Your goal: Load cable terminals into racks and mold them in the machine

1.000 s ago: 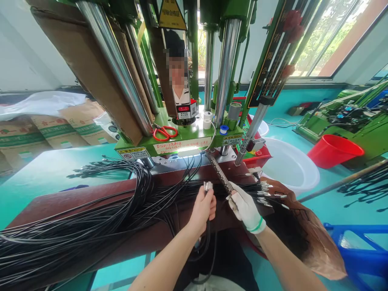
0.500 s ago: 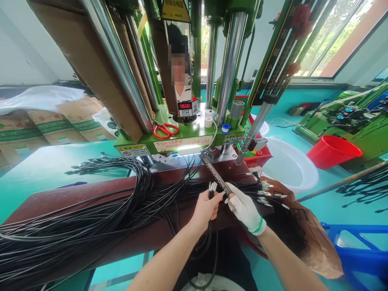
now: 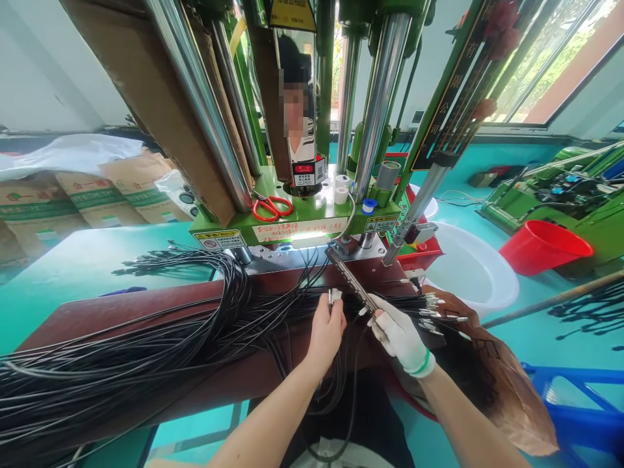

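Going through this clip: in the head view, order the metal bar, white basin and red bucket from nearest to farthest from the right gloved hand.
From the right gloved hand:
1. Metal bar: just left, by the fingertips.
2. White basin: ahead right, on the floor.
3. Red bucket: farther right.

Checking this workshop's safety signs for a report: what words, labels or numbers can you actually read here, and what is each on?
"公司": gold characters on the black upright strip.
Too small or blurred to read:
the yellow triangular warning sign
the yellow warning label
the second yellow warning label
the white notice with red writing
the black-and-red label
the green print on the paper sacks
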The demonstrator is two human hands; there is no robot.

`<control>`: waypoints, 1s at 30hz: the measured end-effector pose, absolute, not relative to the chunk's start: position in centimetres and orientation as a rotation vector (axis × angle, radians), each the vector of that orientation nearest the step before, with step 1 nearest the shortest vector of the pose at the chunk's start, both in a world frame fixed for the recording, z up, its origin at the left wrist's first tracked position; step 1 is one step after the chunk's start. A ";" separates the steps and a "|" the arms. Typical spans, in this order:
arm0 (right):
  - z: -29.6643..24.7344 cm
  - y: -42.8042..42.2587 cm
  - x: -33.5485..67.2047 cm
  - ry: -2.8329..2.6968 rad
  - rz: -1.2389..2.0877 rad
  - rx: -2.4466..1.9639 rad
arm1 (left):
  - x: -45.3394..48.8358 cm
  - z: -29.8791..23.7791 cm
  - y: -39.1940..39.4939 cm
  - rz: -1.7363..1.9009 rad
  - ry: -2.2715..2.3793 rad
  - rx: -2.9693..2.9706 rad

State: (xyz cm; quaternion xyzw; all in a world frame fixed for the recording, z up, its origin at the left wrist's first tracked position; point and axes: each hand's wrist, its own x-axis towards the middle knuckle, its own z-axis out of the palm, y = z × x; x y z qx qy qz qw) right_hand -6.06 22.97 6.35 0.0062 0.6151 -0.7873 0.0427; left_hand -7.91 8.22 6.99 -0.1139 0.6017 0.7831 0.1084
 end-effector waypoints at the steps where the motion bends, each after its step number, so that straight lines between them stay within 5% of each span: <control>1: 6.4 23.0 -6.1 1.874 -2.401 0.015 | -7.9 7.0 8.3 2.287 1.786 -0.285; 22: 6.5 23.6 -5.7 2.374 -1.896 -0.210 | -8.0 6.7 8.1 2.255 1.855 -0.246; 30: 7.3 23.4 -5.9 1.977 -2.211 0.016 | -8.3 7.9 7.6 2.363 1.736 -0.259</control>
